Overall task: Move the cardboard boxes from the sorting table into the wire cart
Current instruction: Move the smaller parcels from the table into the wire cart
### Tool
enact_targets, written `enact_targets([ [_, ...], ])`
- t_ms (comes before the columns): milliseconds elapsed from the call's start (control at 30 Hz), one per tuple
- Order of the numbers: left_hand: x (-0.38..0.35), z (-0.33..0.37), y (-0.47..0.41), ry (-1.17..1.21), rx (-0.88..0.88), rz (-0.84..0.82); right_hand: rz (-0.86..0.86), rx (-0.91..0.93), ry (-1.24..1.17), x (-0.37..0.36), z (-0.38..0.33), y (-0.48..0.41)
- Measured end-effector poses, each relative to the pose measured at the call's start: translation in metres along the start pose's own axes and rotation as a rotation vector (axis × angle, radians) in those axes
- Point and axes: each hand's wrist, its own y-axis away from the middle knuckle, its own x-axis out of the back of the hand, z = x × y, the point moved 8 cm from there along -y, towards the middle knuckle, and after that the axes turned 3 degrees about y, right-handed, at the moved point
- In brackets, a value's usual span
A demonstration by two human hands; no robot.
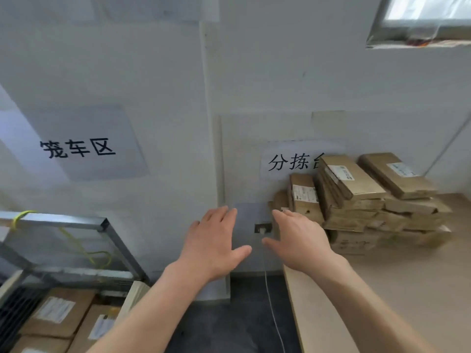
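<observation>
A heap of flat brown cardboard boxes (369,205) with white labels is stacked against the wall on the beige sorting table (407,289) at the right. The wire cart (76,225), a grey metal frame, stands at the lower left and holds several labelled boxes (58,317). My left hand (214,243) and my right hand (298,240) are both stretched out in mid-air between cart and table, fingers spread, holding nothing. The right hand's fingertips are close to the leftmost upright box (304,197) of the heap.
Two paper signs hang on the white wall, one above the cart (79,149) and one above the table (293,161). A wall socket (263,228) with a white cable (274,314) hanging down sits in the gap. A yellow cord (84,250) loops on the cart frame. Dark floor lies between.
</observation>
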Motion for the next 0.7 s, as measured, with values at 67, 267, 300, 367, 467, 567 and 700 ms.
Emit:
enact_targets([
  [67, -0.003, 0.011, -0.011, -0.003, -0.033, -0.012, 0.001, -0.036, -0.004, 0.005, 0.013, 0.001],
  [267, -0.017, 0.041, -0.050, 0.055, -0.135, -0.046, 0.005, -0.154, 0.020, 0.009, 0.058, -0.001],
  [300, -0.019, 0.046, -0.057, 0.062, -0.157, -0.046, 0.013, -0.183, 0.018, 0.010, 0.065, -0.002],
  [367, -0.023, 0.054, -0.072, 0.081, -0.194, -0.046, 0.034, -0.244, 0.021, 0.015, 0.080, -0.004],
  [467, -0.029, 0.062, -0.098, 0.123, -0.232, -0.069, 0.053, -0.318, 0.024, 0.020, 0.098, -0.013],
  [567, -0.034, 0.070, -0.122, 0.177, -0.278, -0.103, 0.070, -0.381, 0.029, 0.027, 0.110, -0.024],
  [700, -0.038, 0.081, -0.152, 0.240, -0.339, -0.118, 0.090, -0.502, 0.019, 0.034, 0.131, -0.033],
])
